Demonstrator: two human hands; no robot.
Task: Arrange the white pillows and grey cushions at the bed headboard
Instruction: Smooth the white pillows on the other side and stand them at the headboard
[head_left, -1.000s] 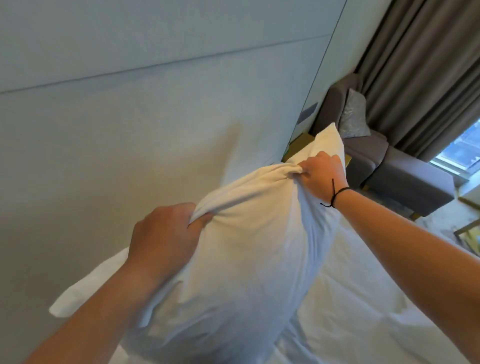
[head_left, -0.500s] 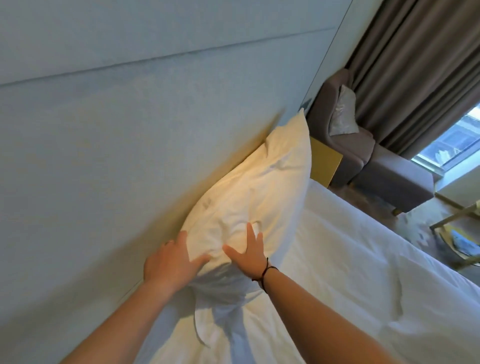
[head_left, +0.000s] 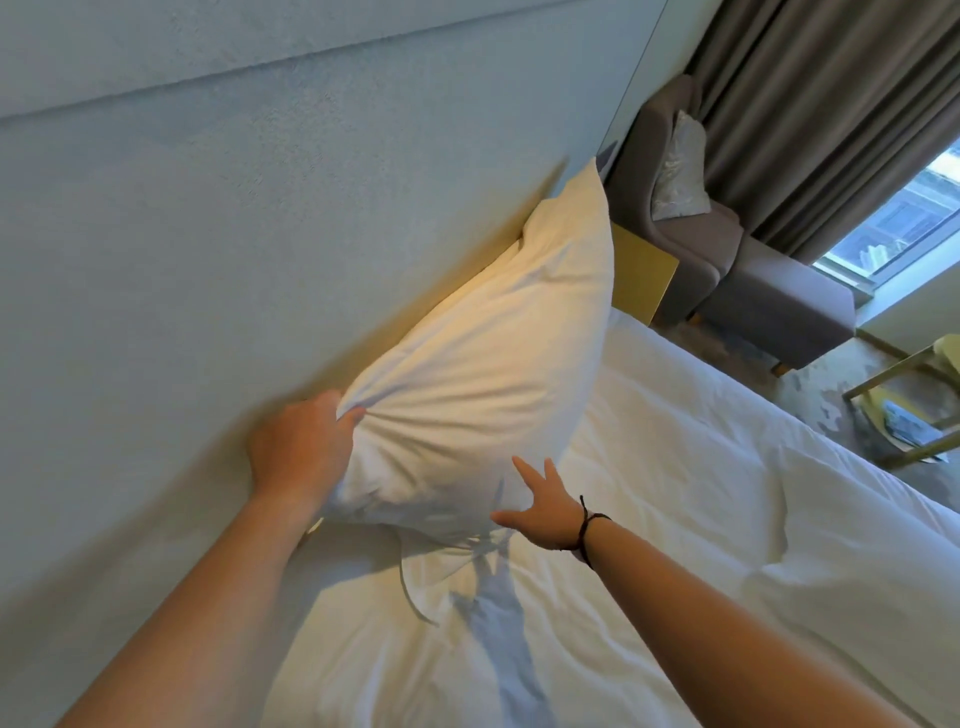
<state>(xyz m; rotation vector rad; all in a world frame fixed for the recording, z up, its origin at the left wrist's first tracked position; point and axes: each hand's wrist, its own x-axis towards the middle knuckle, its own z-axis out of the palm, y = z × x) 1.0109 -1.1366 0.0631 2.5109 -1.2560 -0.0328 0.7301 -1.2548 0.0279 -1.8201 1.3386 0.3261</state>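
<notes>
The white pillow (head_left: 483, 374) stands on edge on the white bed sheet (head_left: 701, 519), leaning against the upholstered headboard (head_left: 234, 234), its far corner just beside the yellow bedside table (head_left: 641, 280). The left hand (head_left: 301, 447) grips the pillow's near upper corner with fingers curled into bunched fabric. The right hand (head_left: 545, 506), wearing a black wrist cord (head_left: 587, 522), has fingers spread and straight at the pillow's lower front face; contact appears light but cannot be confirmed.
</notes>
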